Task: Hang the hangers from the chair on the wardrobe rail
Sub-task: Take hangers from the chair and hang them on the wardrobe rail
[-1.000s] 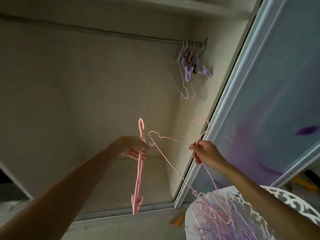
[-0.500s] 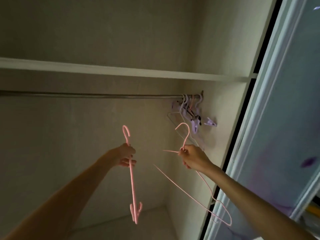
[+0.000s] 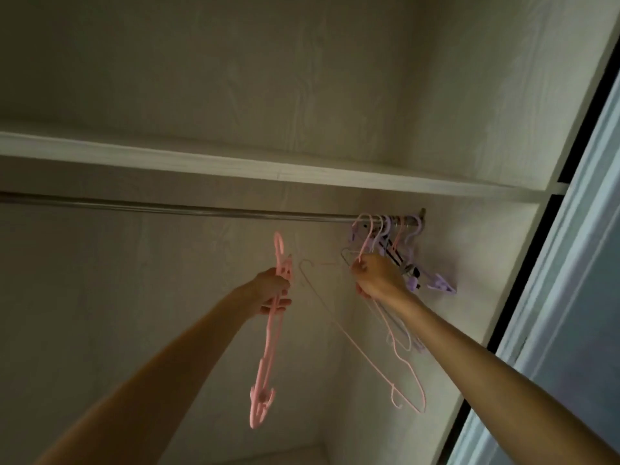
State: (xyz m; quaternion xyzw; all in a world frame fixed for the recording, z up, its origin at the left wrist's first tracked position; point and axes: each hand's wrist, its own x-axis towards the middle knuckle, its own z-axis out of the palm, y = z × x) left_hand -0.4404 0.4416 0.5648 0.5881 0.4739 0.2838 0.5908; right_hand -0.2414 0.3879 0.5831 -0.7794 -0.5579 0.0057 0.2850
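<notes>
A metal wardrobe rail (image 3: 201, 208) runs across under a white shelf. Several pink and lilac hangers (image 3: 396, 236) hang bunched at its right end. My right hand (image 3: 375, 276) grips a thin pink wire hanger (image 3: 399, 357) by its neck; its hook sits over the rail at the left edge of the bunch. My left hand (image 3: 273, 290) is closed on a thick pink plastic hanger (image 3: 268, 347), held upright below the rail with its hook pointing up, apart from the rail. The chair is out of view.
The white shelf (image 3: 302, 172) sits just above the rail. The wardrobe's right side wall (image 3: 476, 263) is close behind the hanging bunch. A sliding door (image 3: 570, 297) stands at the far right. The rail's left stretch is bare.
Both hands rose toward the rail. My right hand moved up and right, bringing the wire hanger's hook onto the rail beside the bunch. The view tilted upward; the chair left the frame.
</notes>
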